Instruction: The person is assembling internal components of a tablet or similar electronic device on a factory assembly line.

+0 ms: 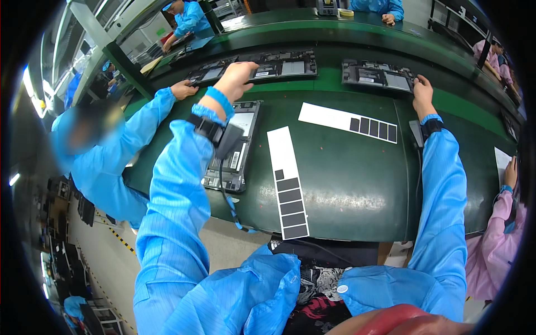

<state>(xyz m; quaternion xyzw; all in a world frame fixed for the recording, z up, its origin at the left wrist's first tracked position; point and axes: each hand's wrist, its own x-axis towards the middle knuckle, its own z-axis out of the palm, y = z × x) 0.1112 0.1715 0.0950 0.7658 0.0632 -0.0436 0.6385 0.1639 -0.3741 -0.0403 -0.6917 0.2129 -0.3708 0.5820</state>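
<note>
My right hand has its fingers closed on the right end of an opened, tablet-like device with dark boards and a pale battery-like block. At the upper left, my left hand is over the near left part of a second opened device. Its index finger and thumb are apart, with nothing seen between them; contact with the device is unclear. Beneath my left forearm lies a third opened device, partly hidden by the wrist strap. Both wrists wear dark straps with grey boxes, and a cable trails from the left one.
Two white strips with black rectangles, one upright and one slanted, lie on the green bench. On the left, a co-worker's hand touches another opened device. A pink-sleeved person works at right; others sit opposite.
</note>
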